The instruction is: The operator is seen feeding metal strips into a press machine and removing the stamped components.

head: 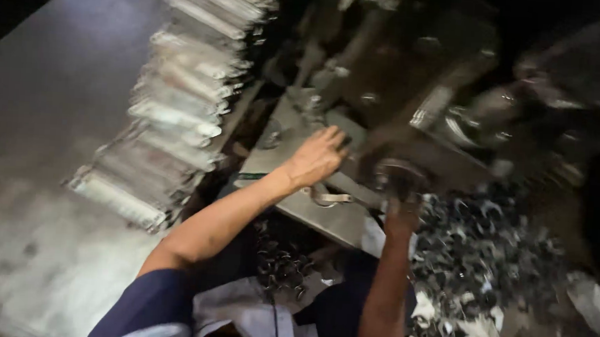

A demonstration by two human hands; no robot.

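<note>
My left hand [318, 157] reaches forward over a grey metal plate [325, 214] of a dark machine [413, 92], its fingers bent at the plate's far edge; whether it grips anything is unclear in the blur. My right hand [402, 209] is raised to a round metal part [399, 172] at the machine's front, and the fingers are hidden against it. A thin bent metal piece [329, 197] lies on the plate between my hands.
A long stack of pale metal strips [180, 101] runs along the left of the machine. A heap of small dark metal rings [487, 247] lies at the right, more rings [281, 263] near my lap. Grey floor [43, 107] spreads to the left.
</note>
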